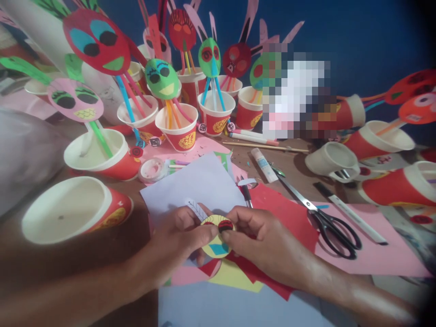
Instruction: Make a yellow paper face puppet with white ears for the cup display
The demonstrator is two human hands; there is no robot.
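Observation:
A small yellow paper face with red-and-black eyes and a blue mouth is held low in the middle, between both hands. My left hand grips its left edge, the thumb pressed on the front and the fingers behind. My right hand pinches the right side, thumb by the black-and-red eye. A pale paper strip with drawn lines sticks up at the face's upper left; its lower end is hidden. Beneath the hands lie a white sheet, red paper and yellow paper.
Black-handled scissors, a marker and a glue stick lie to the right, near a white mug. Red-and-white paper cups with paper faces on straws line the back. A tipped-looking cup is at left.

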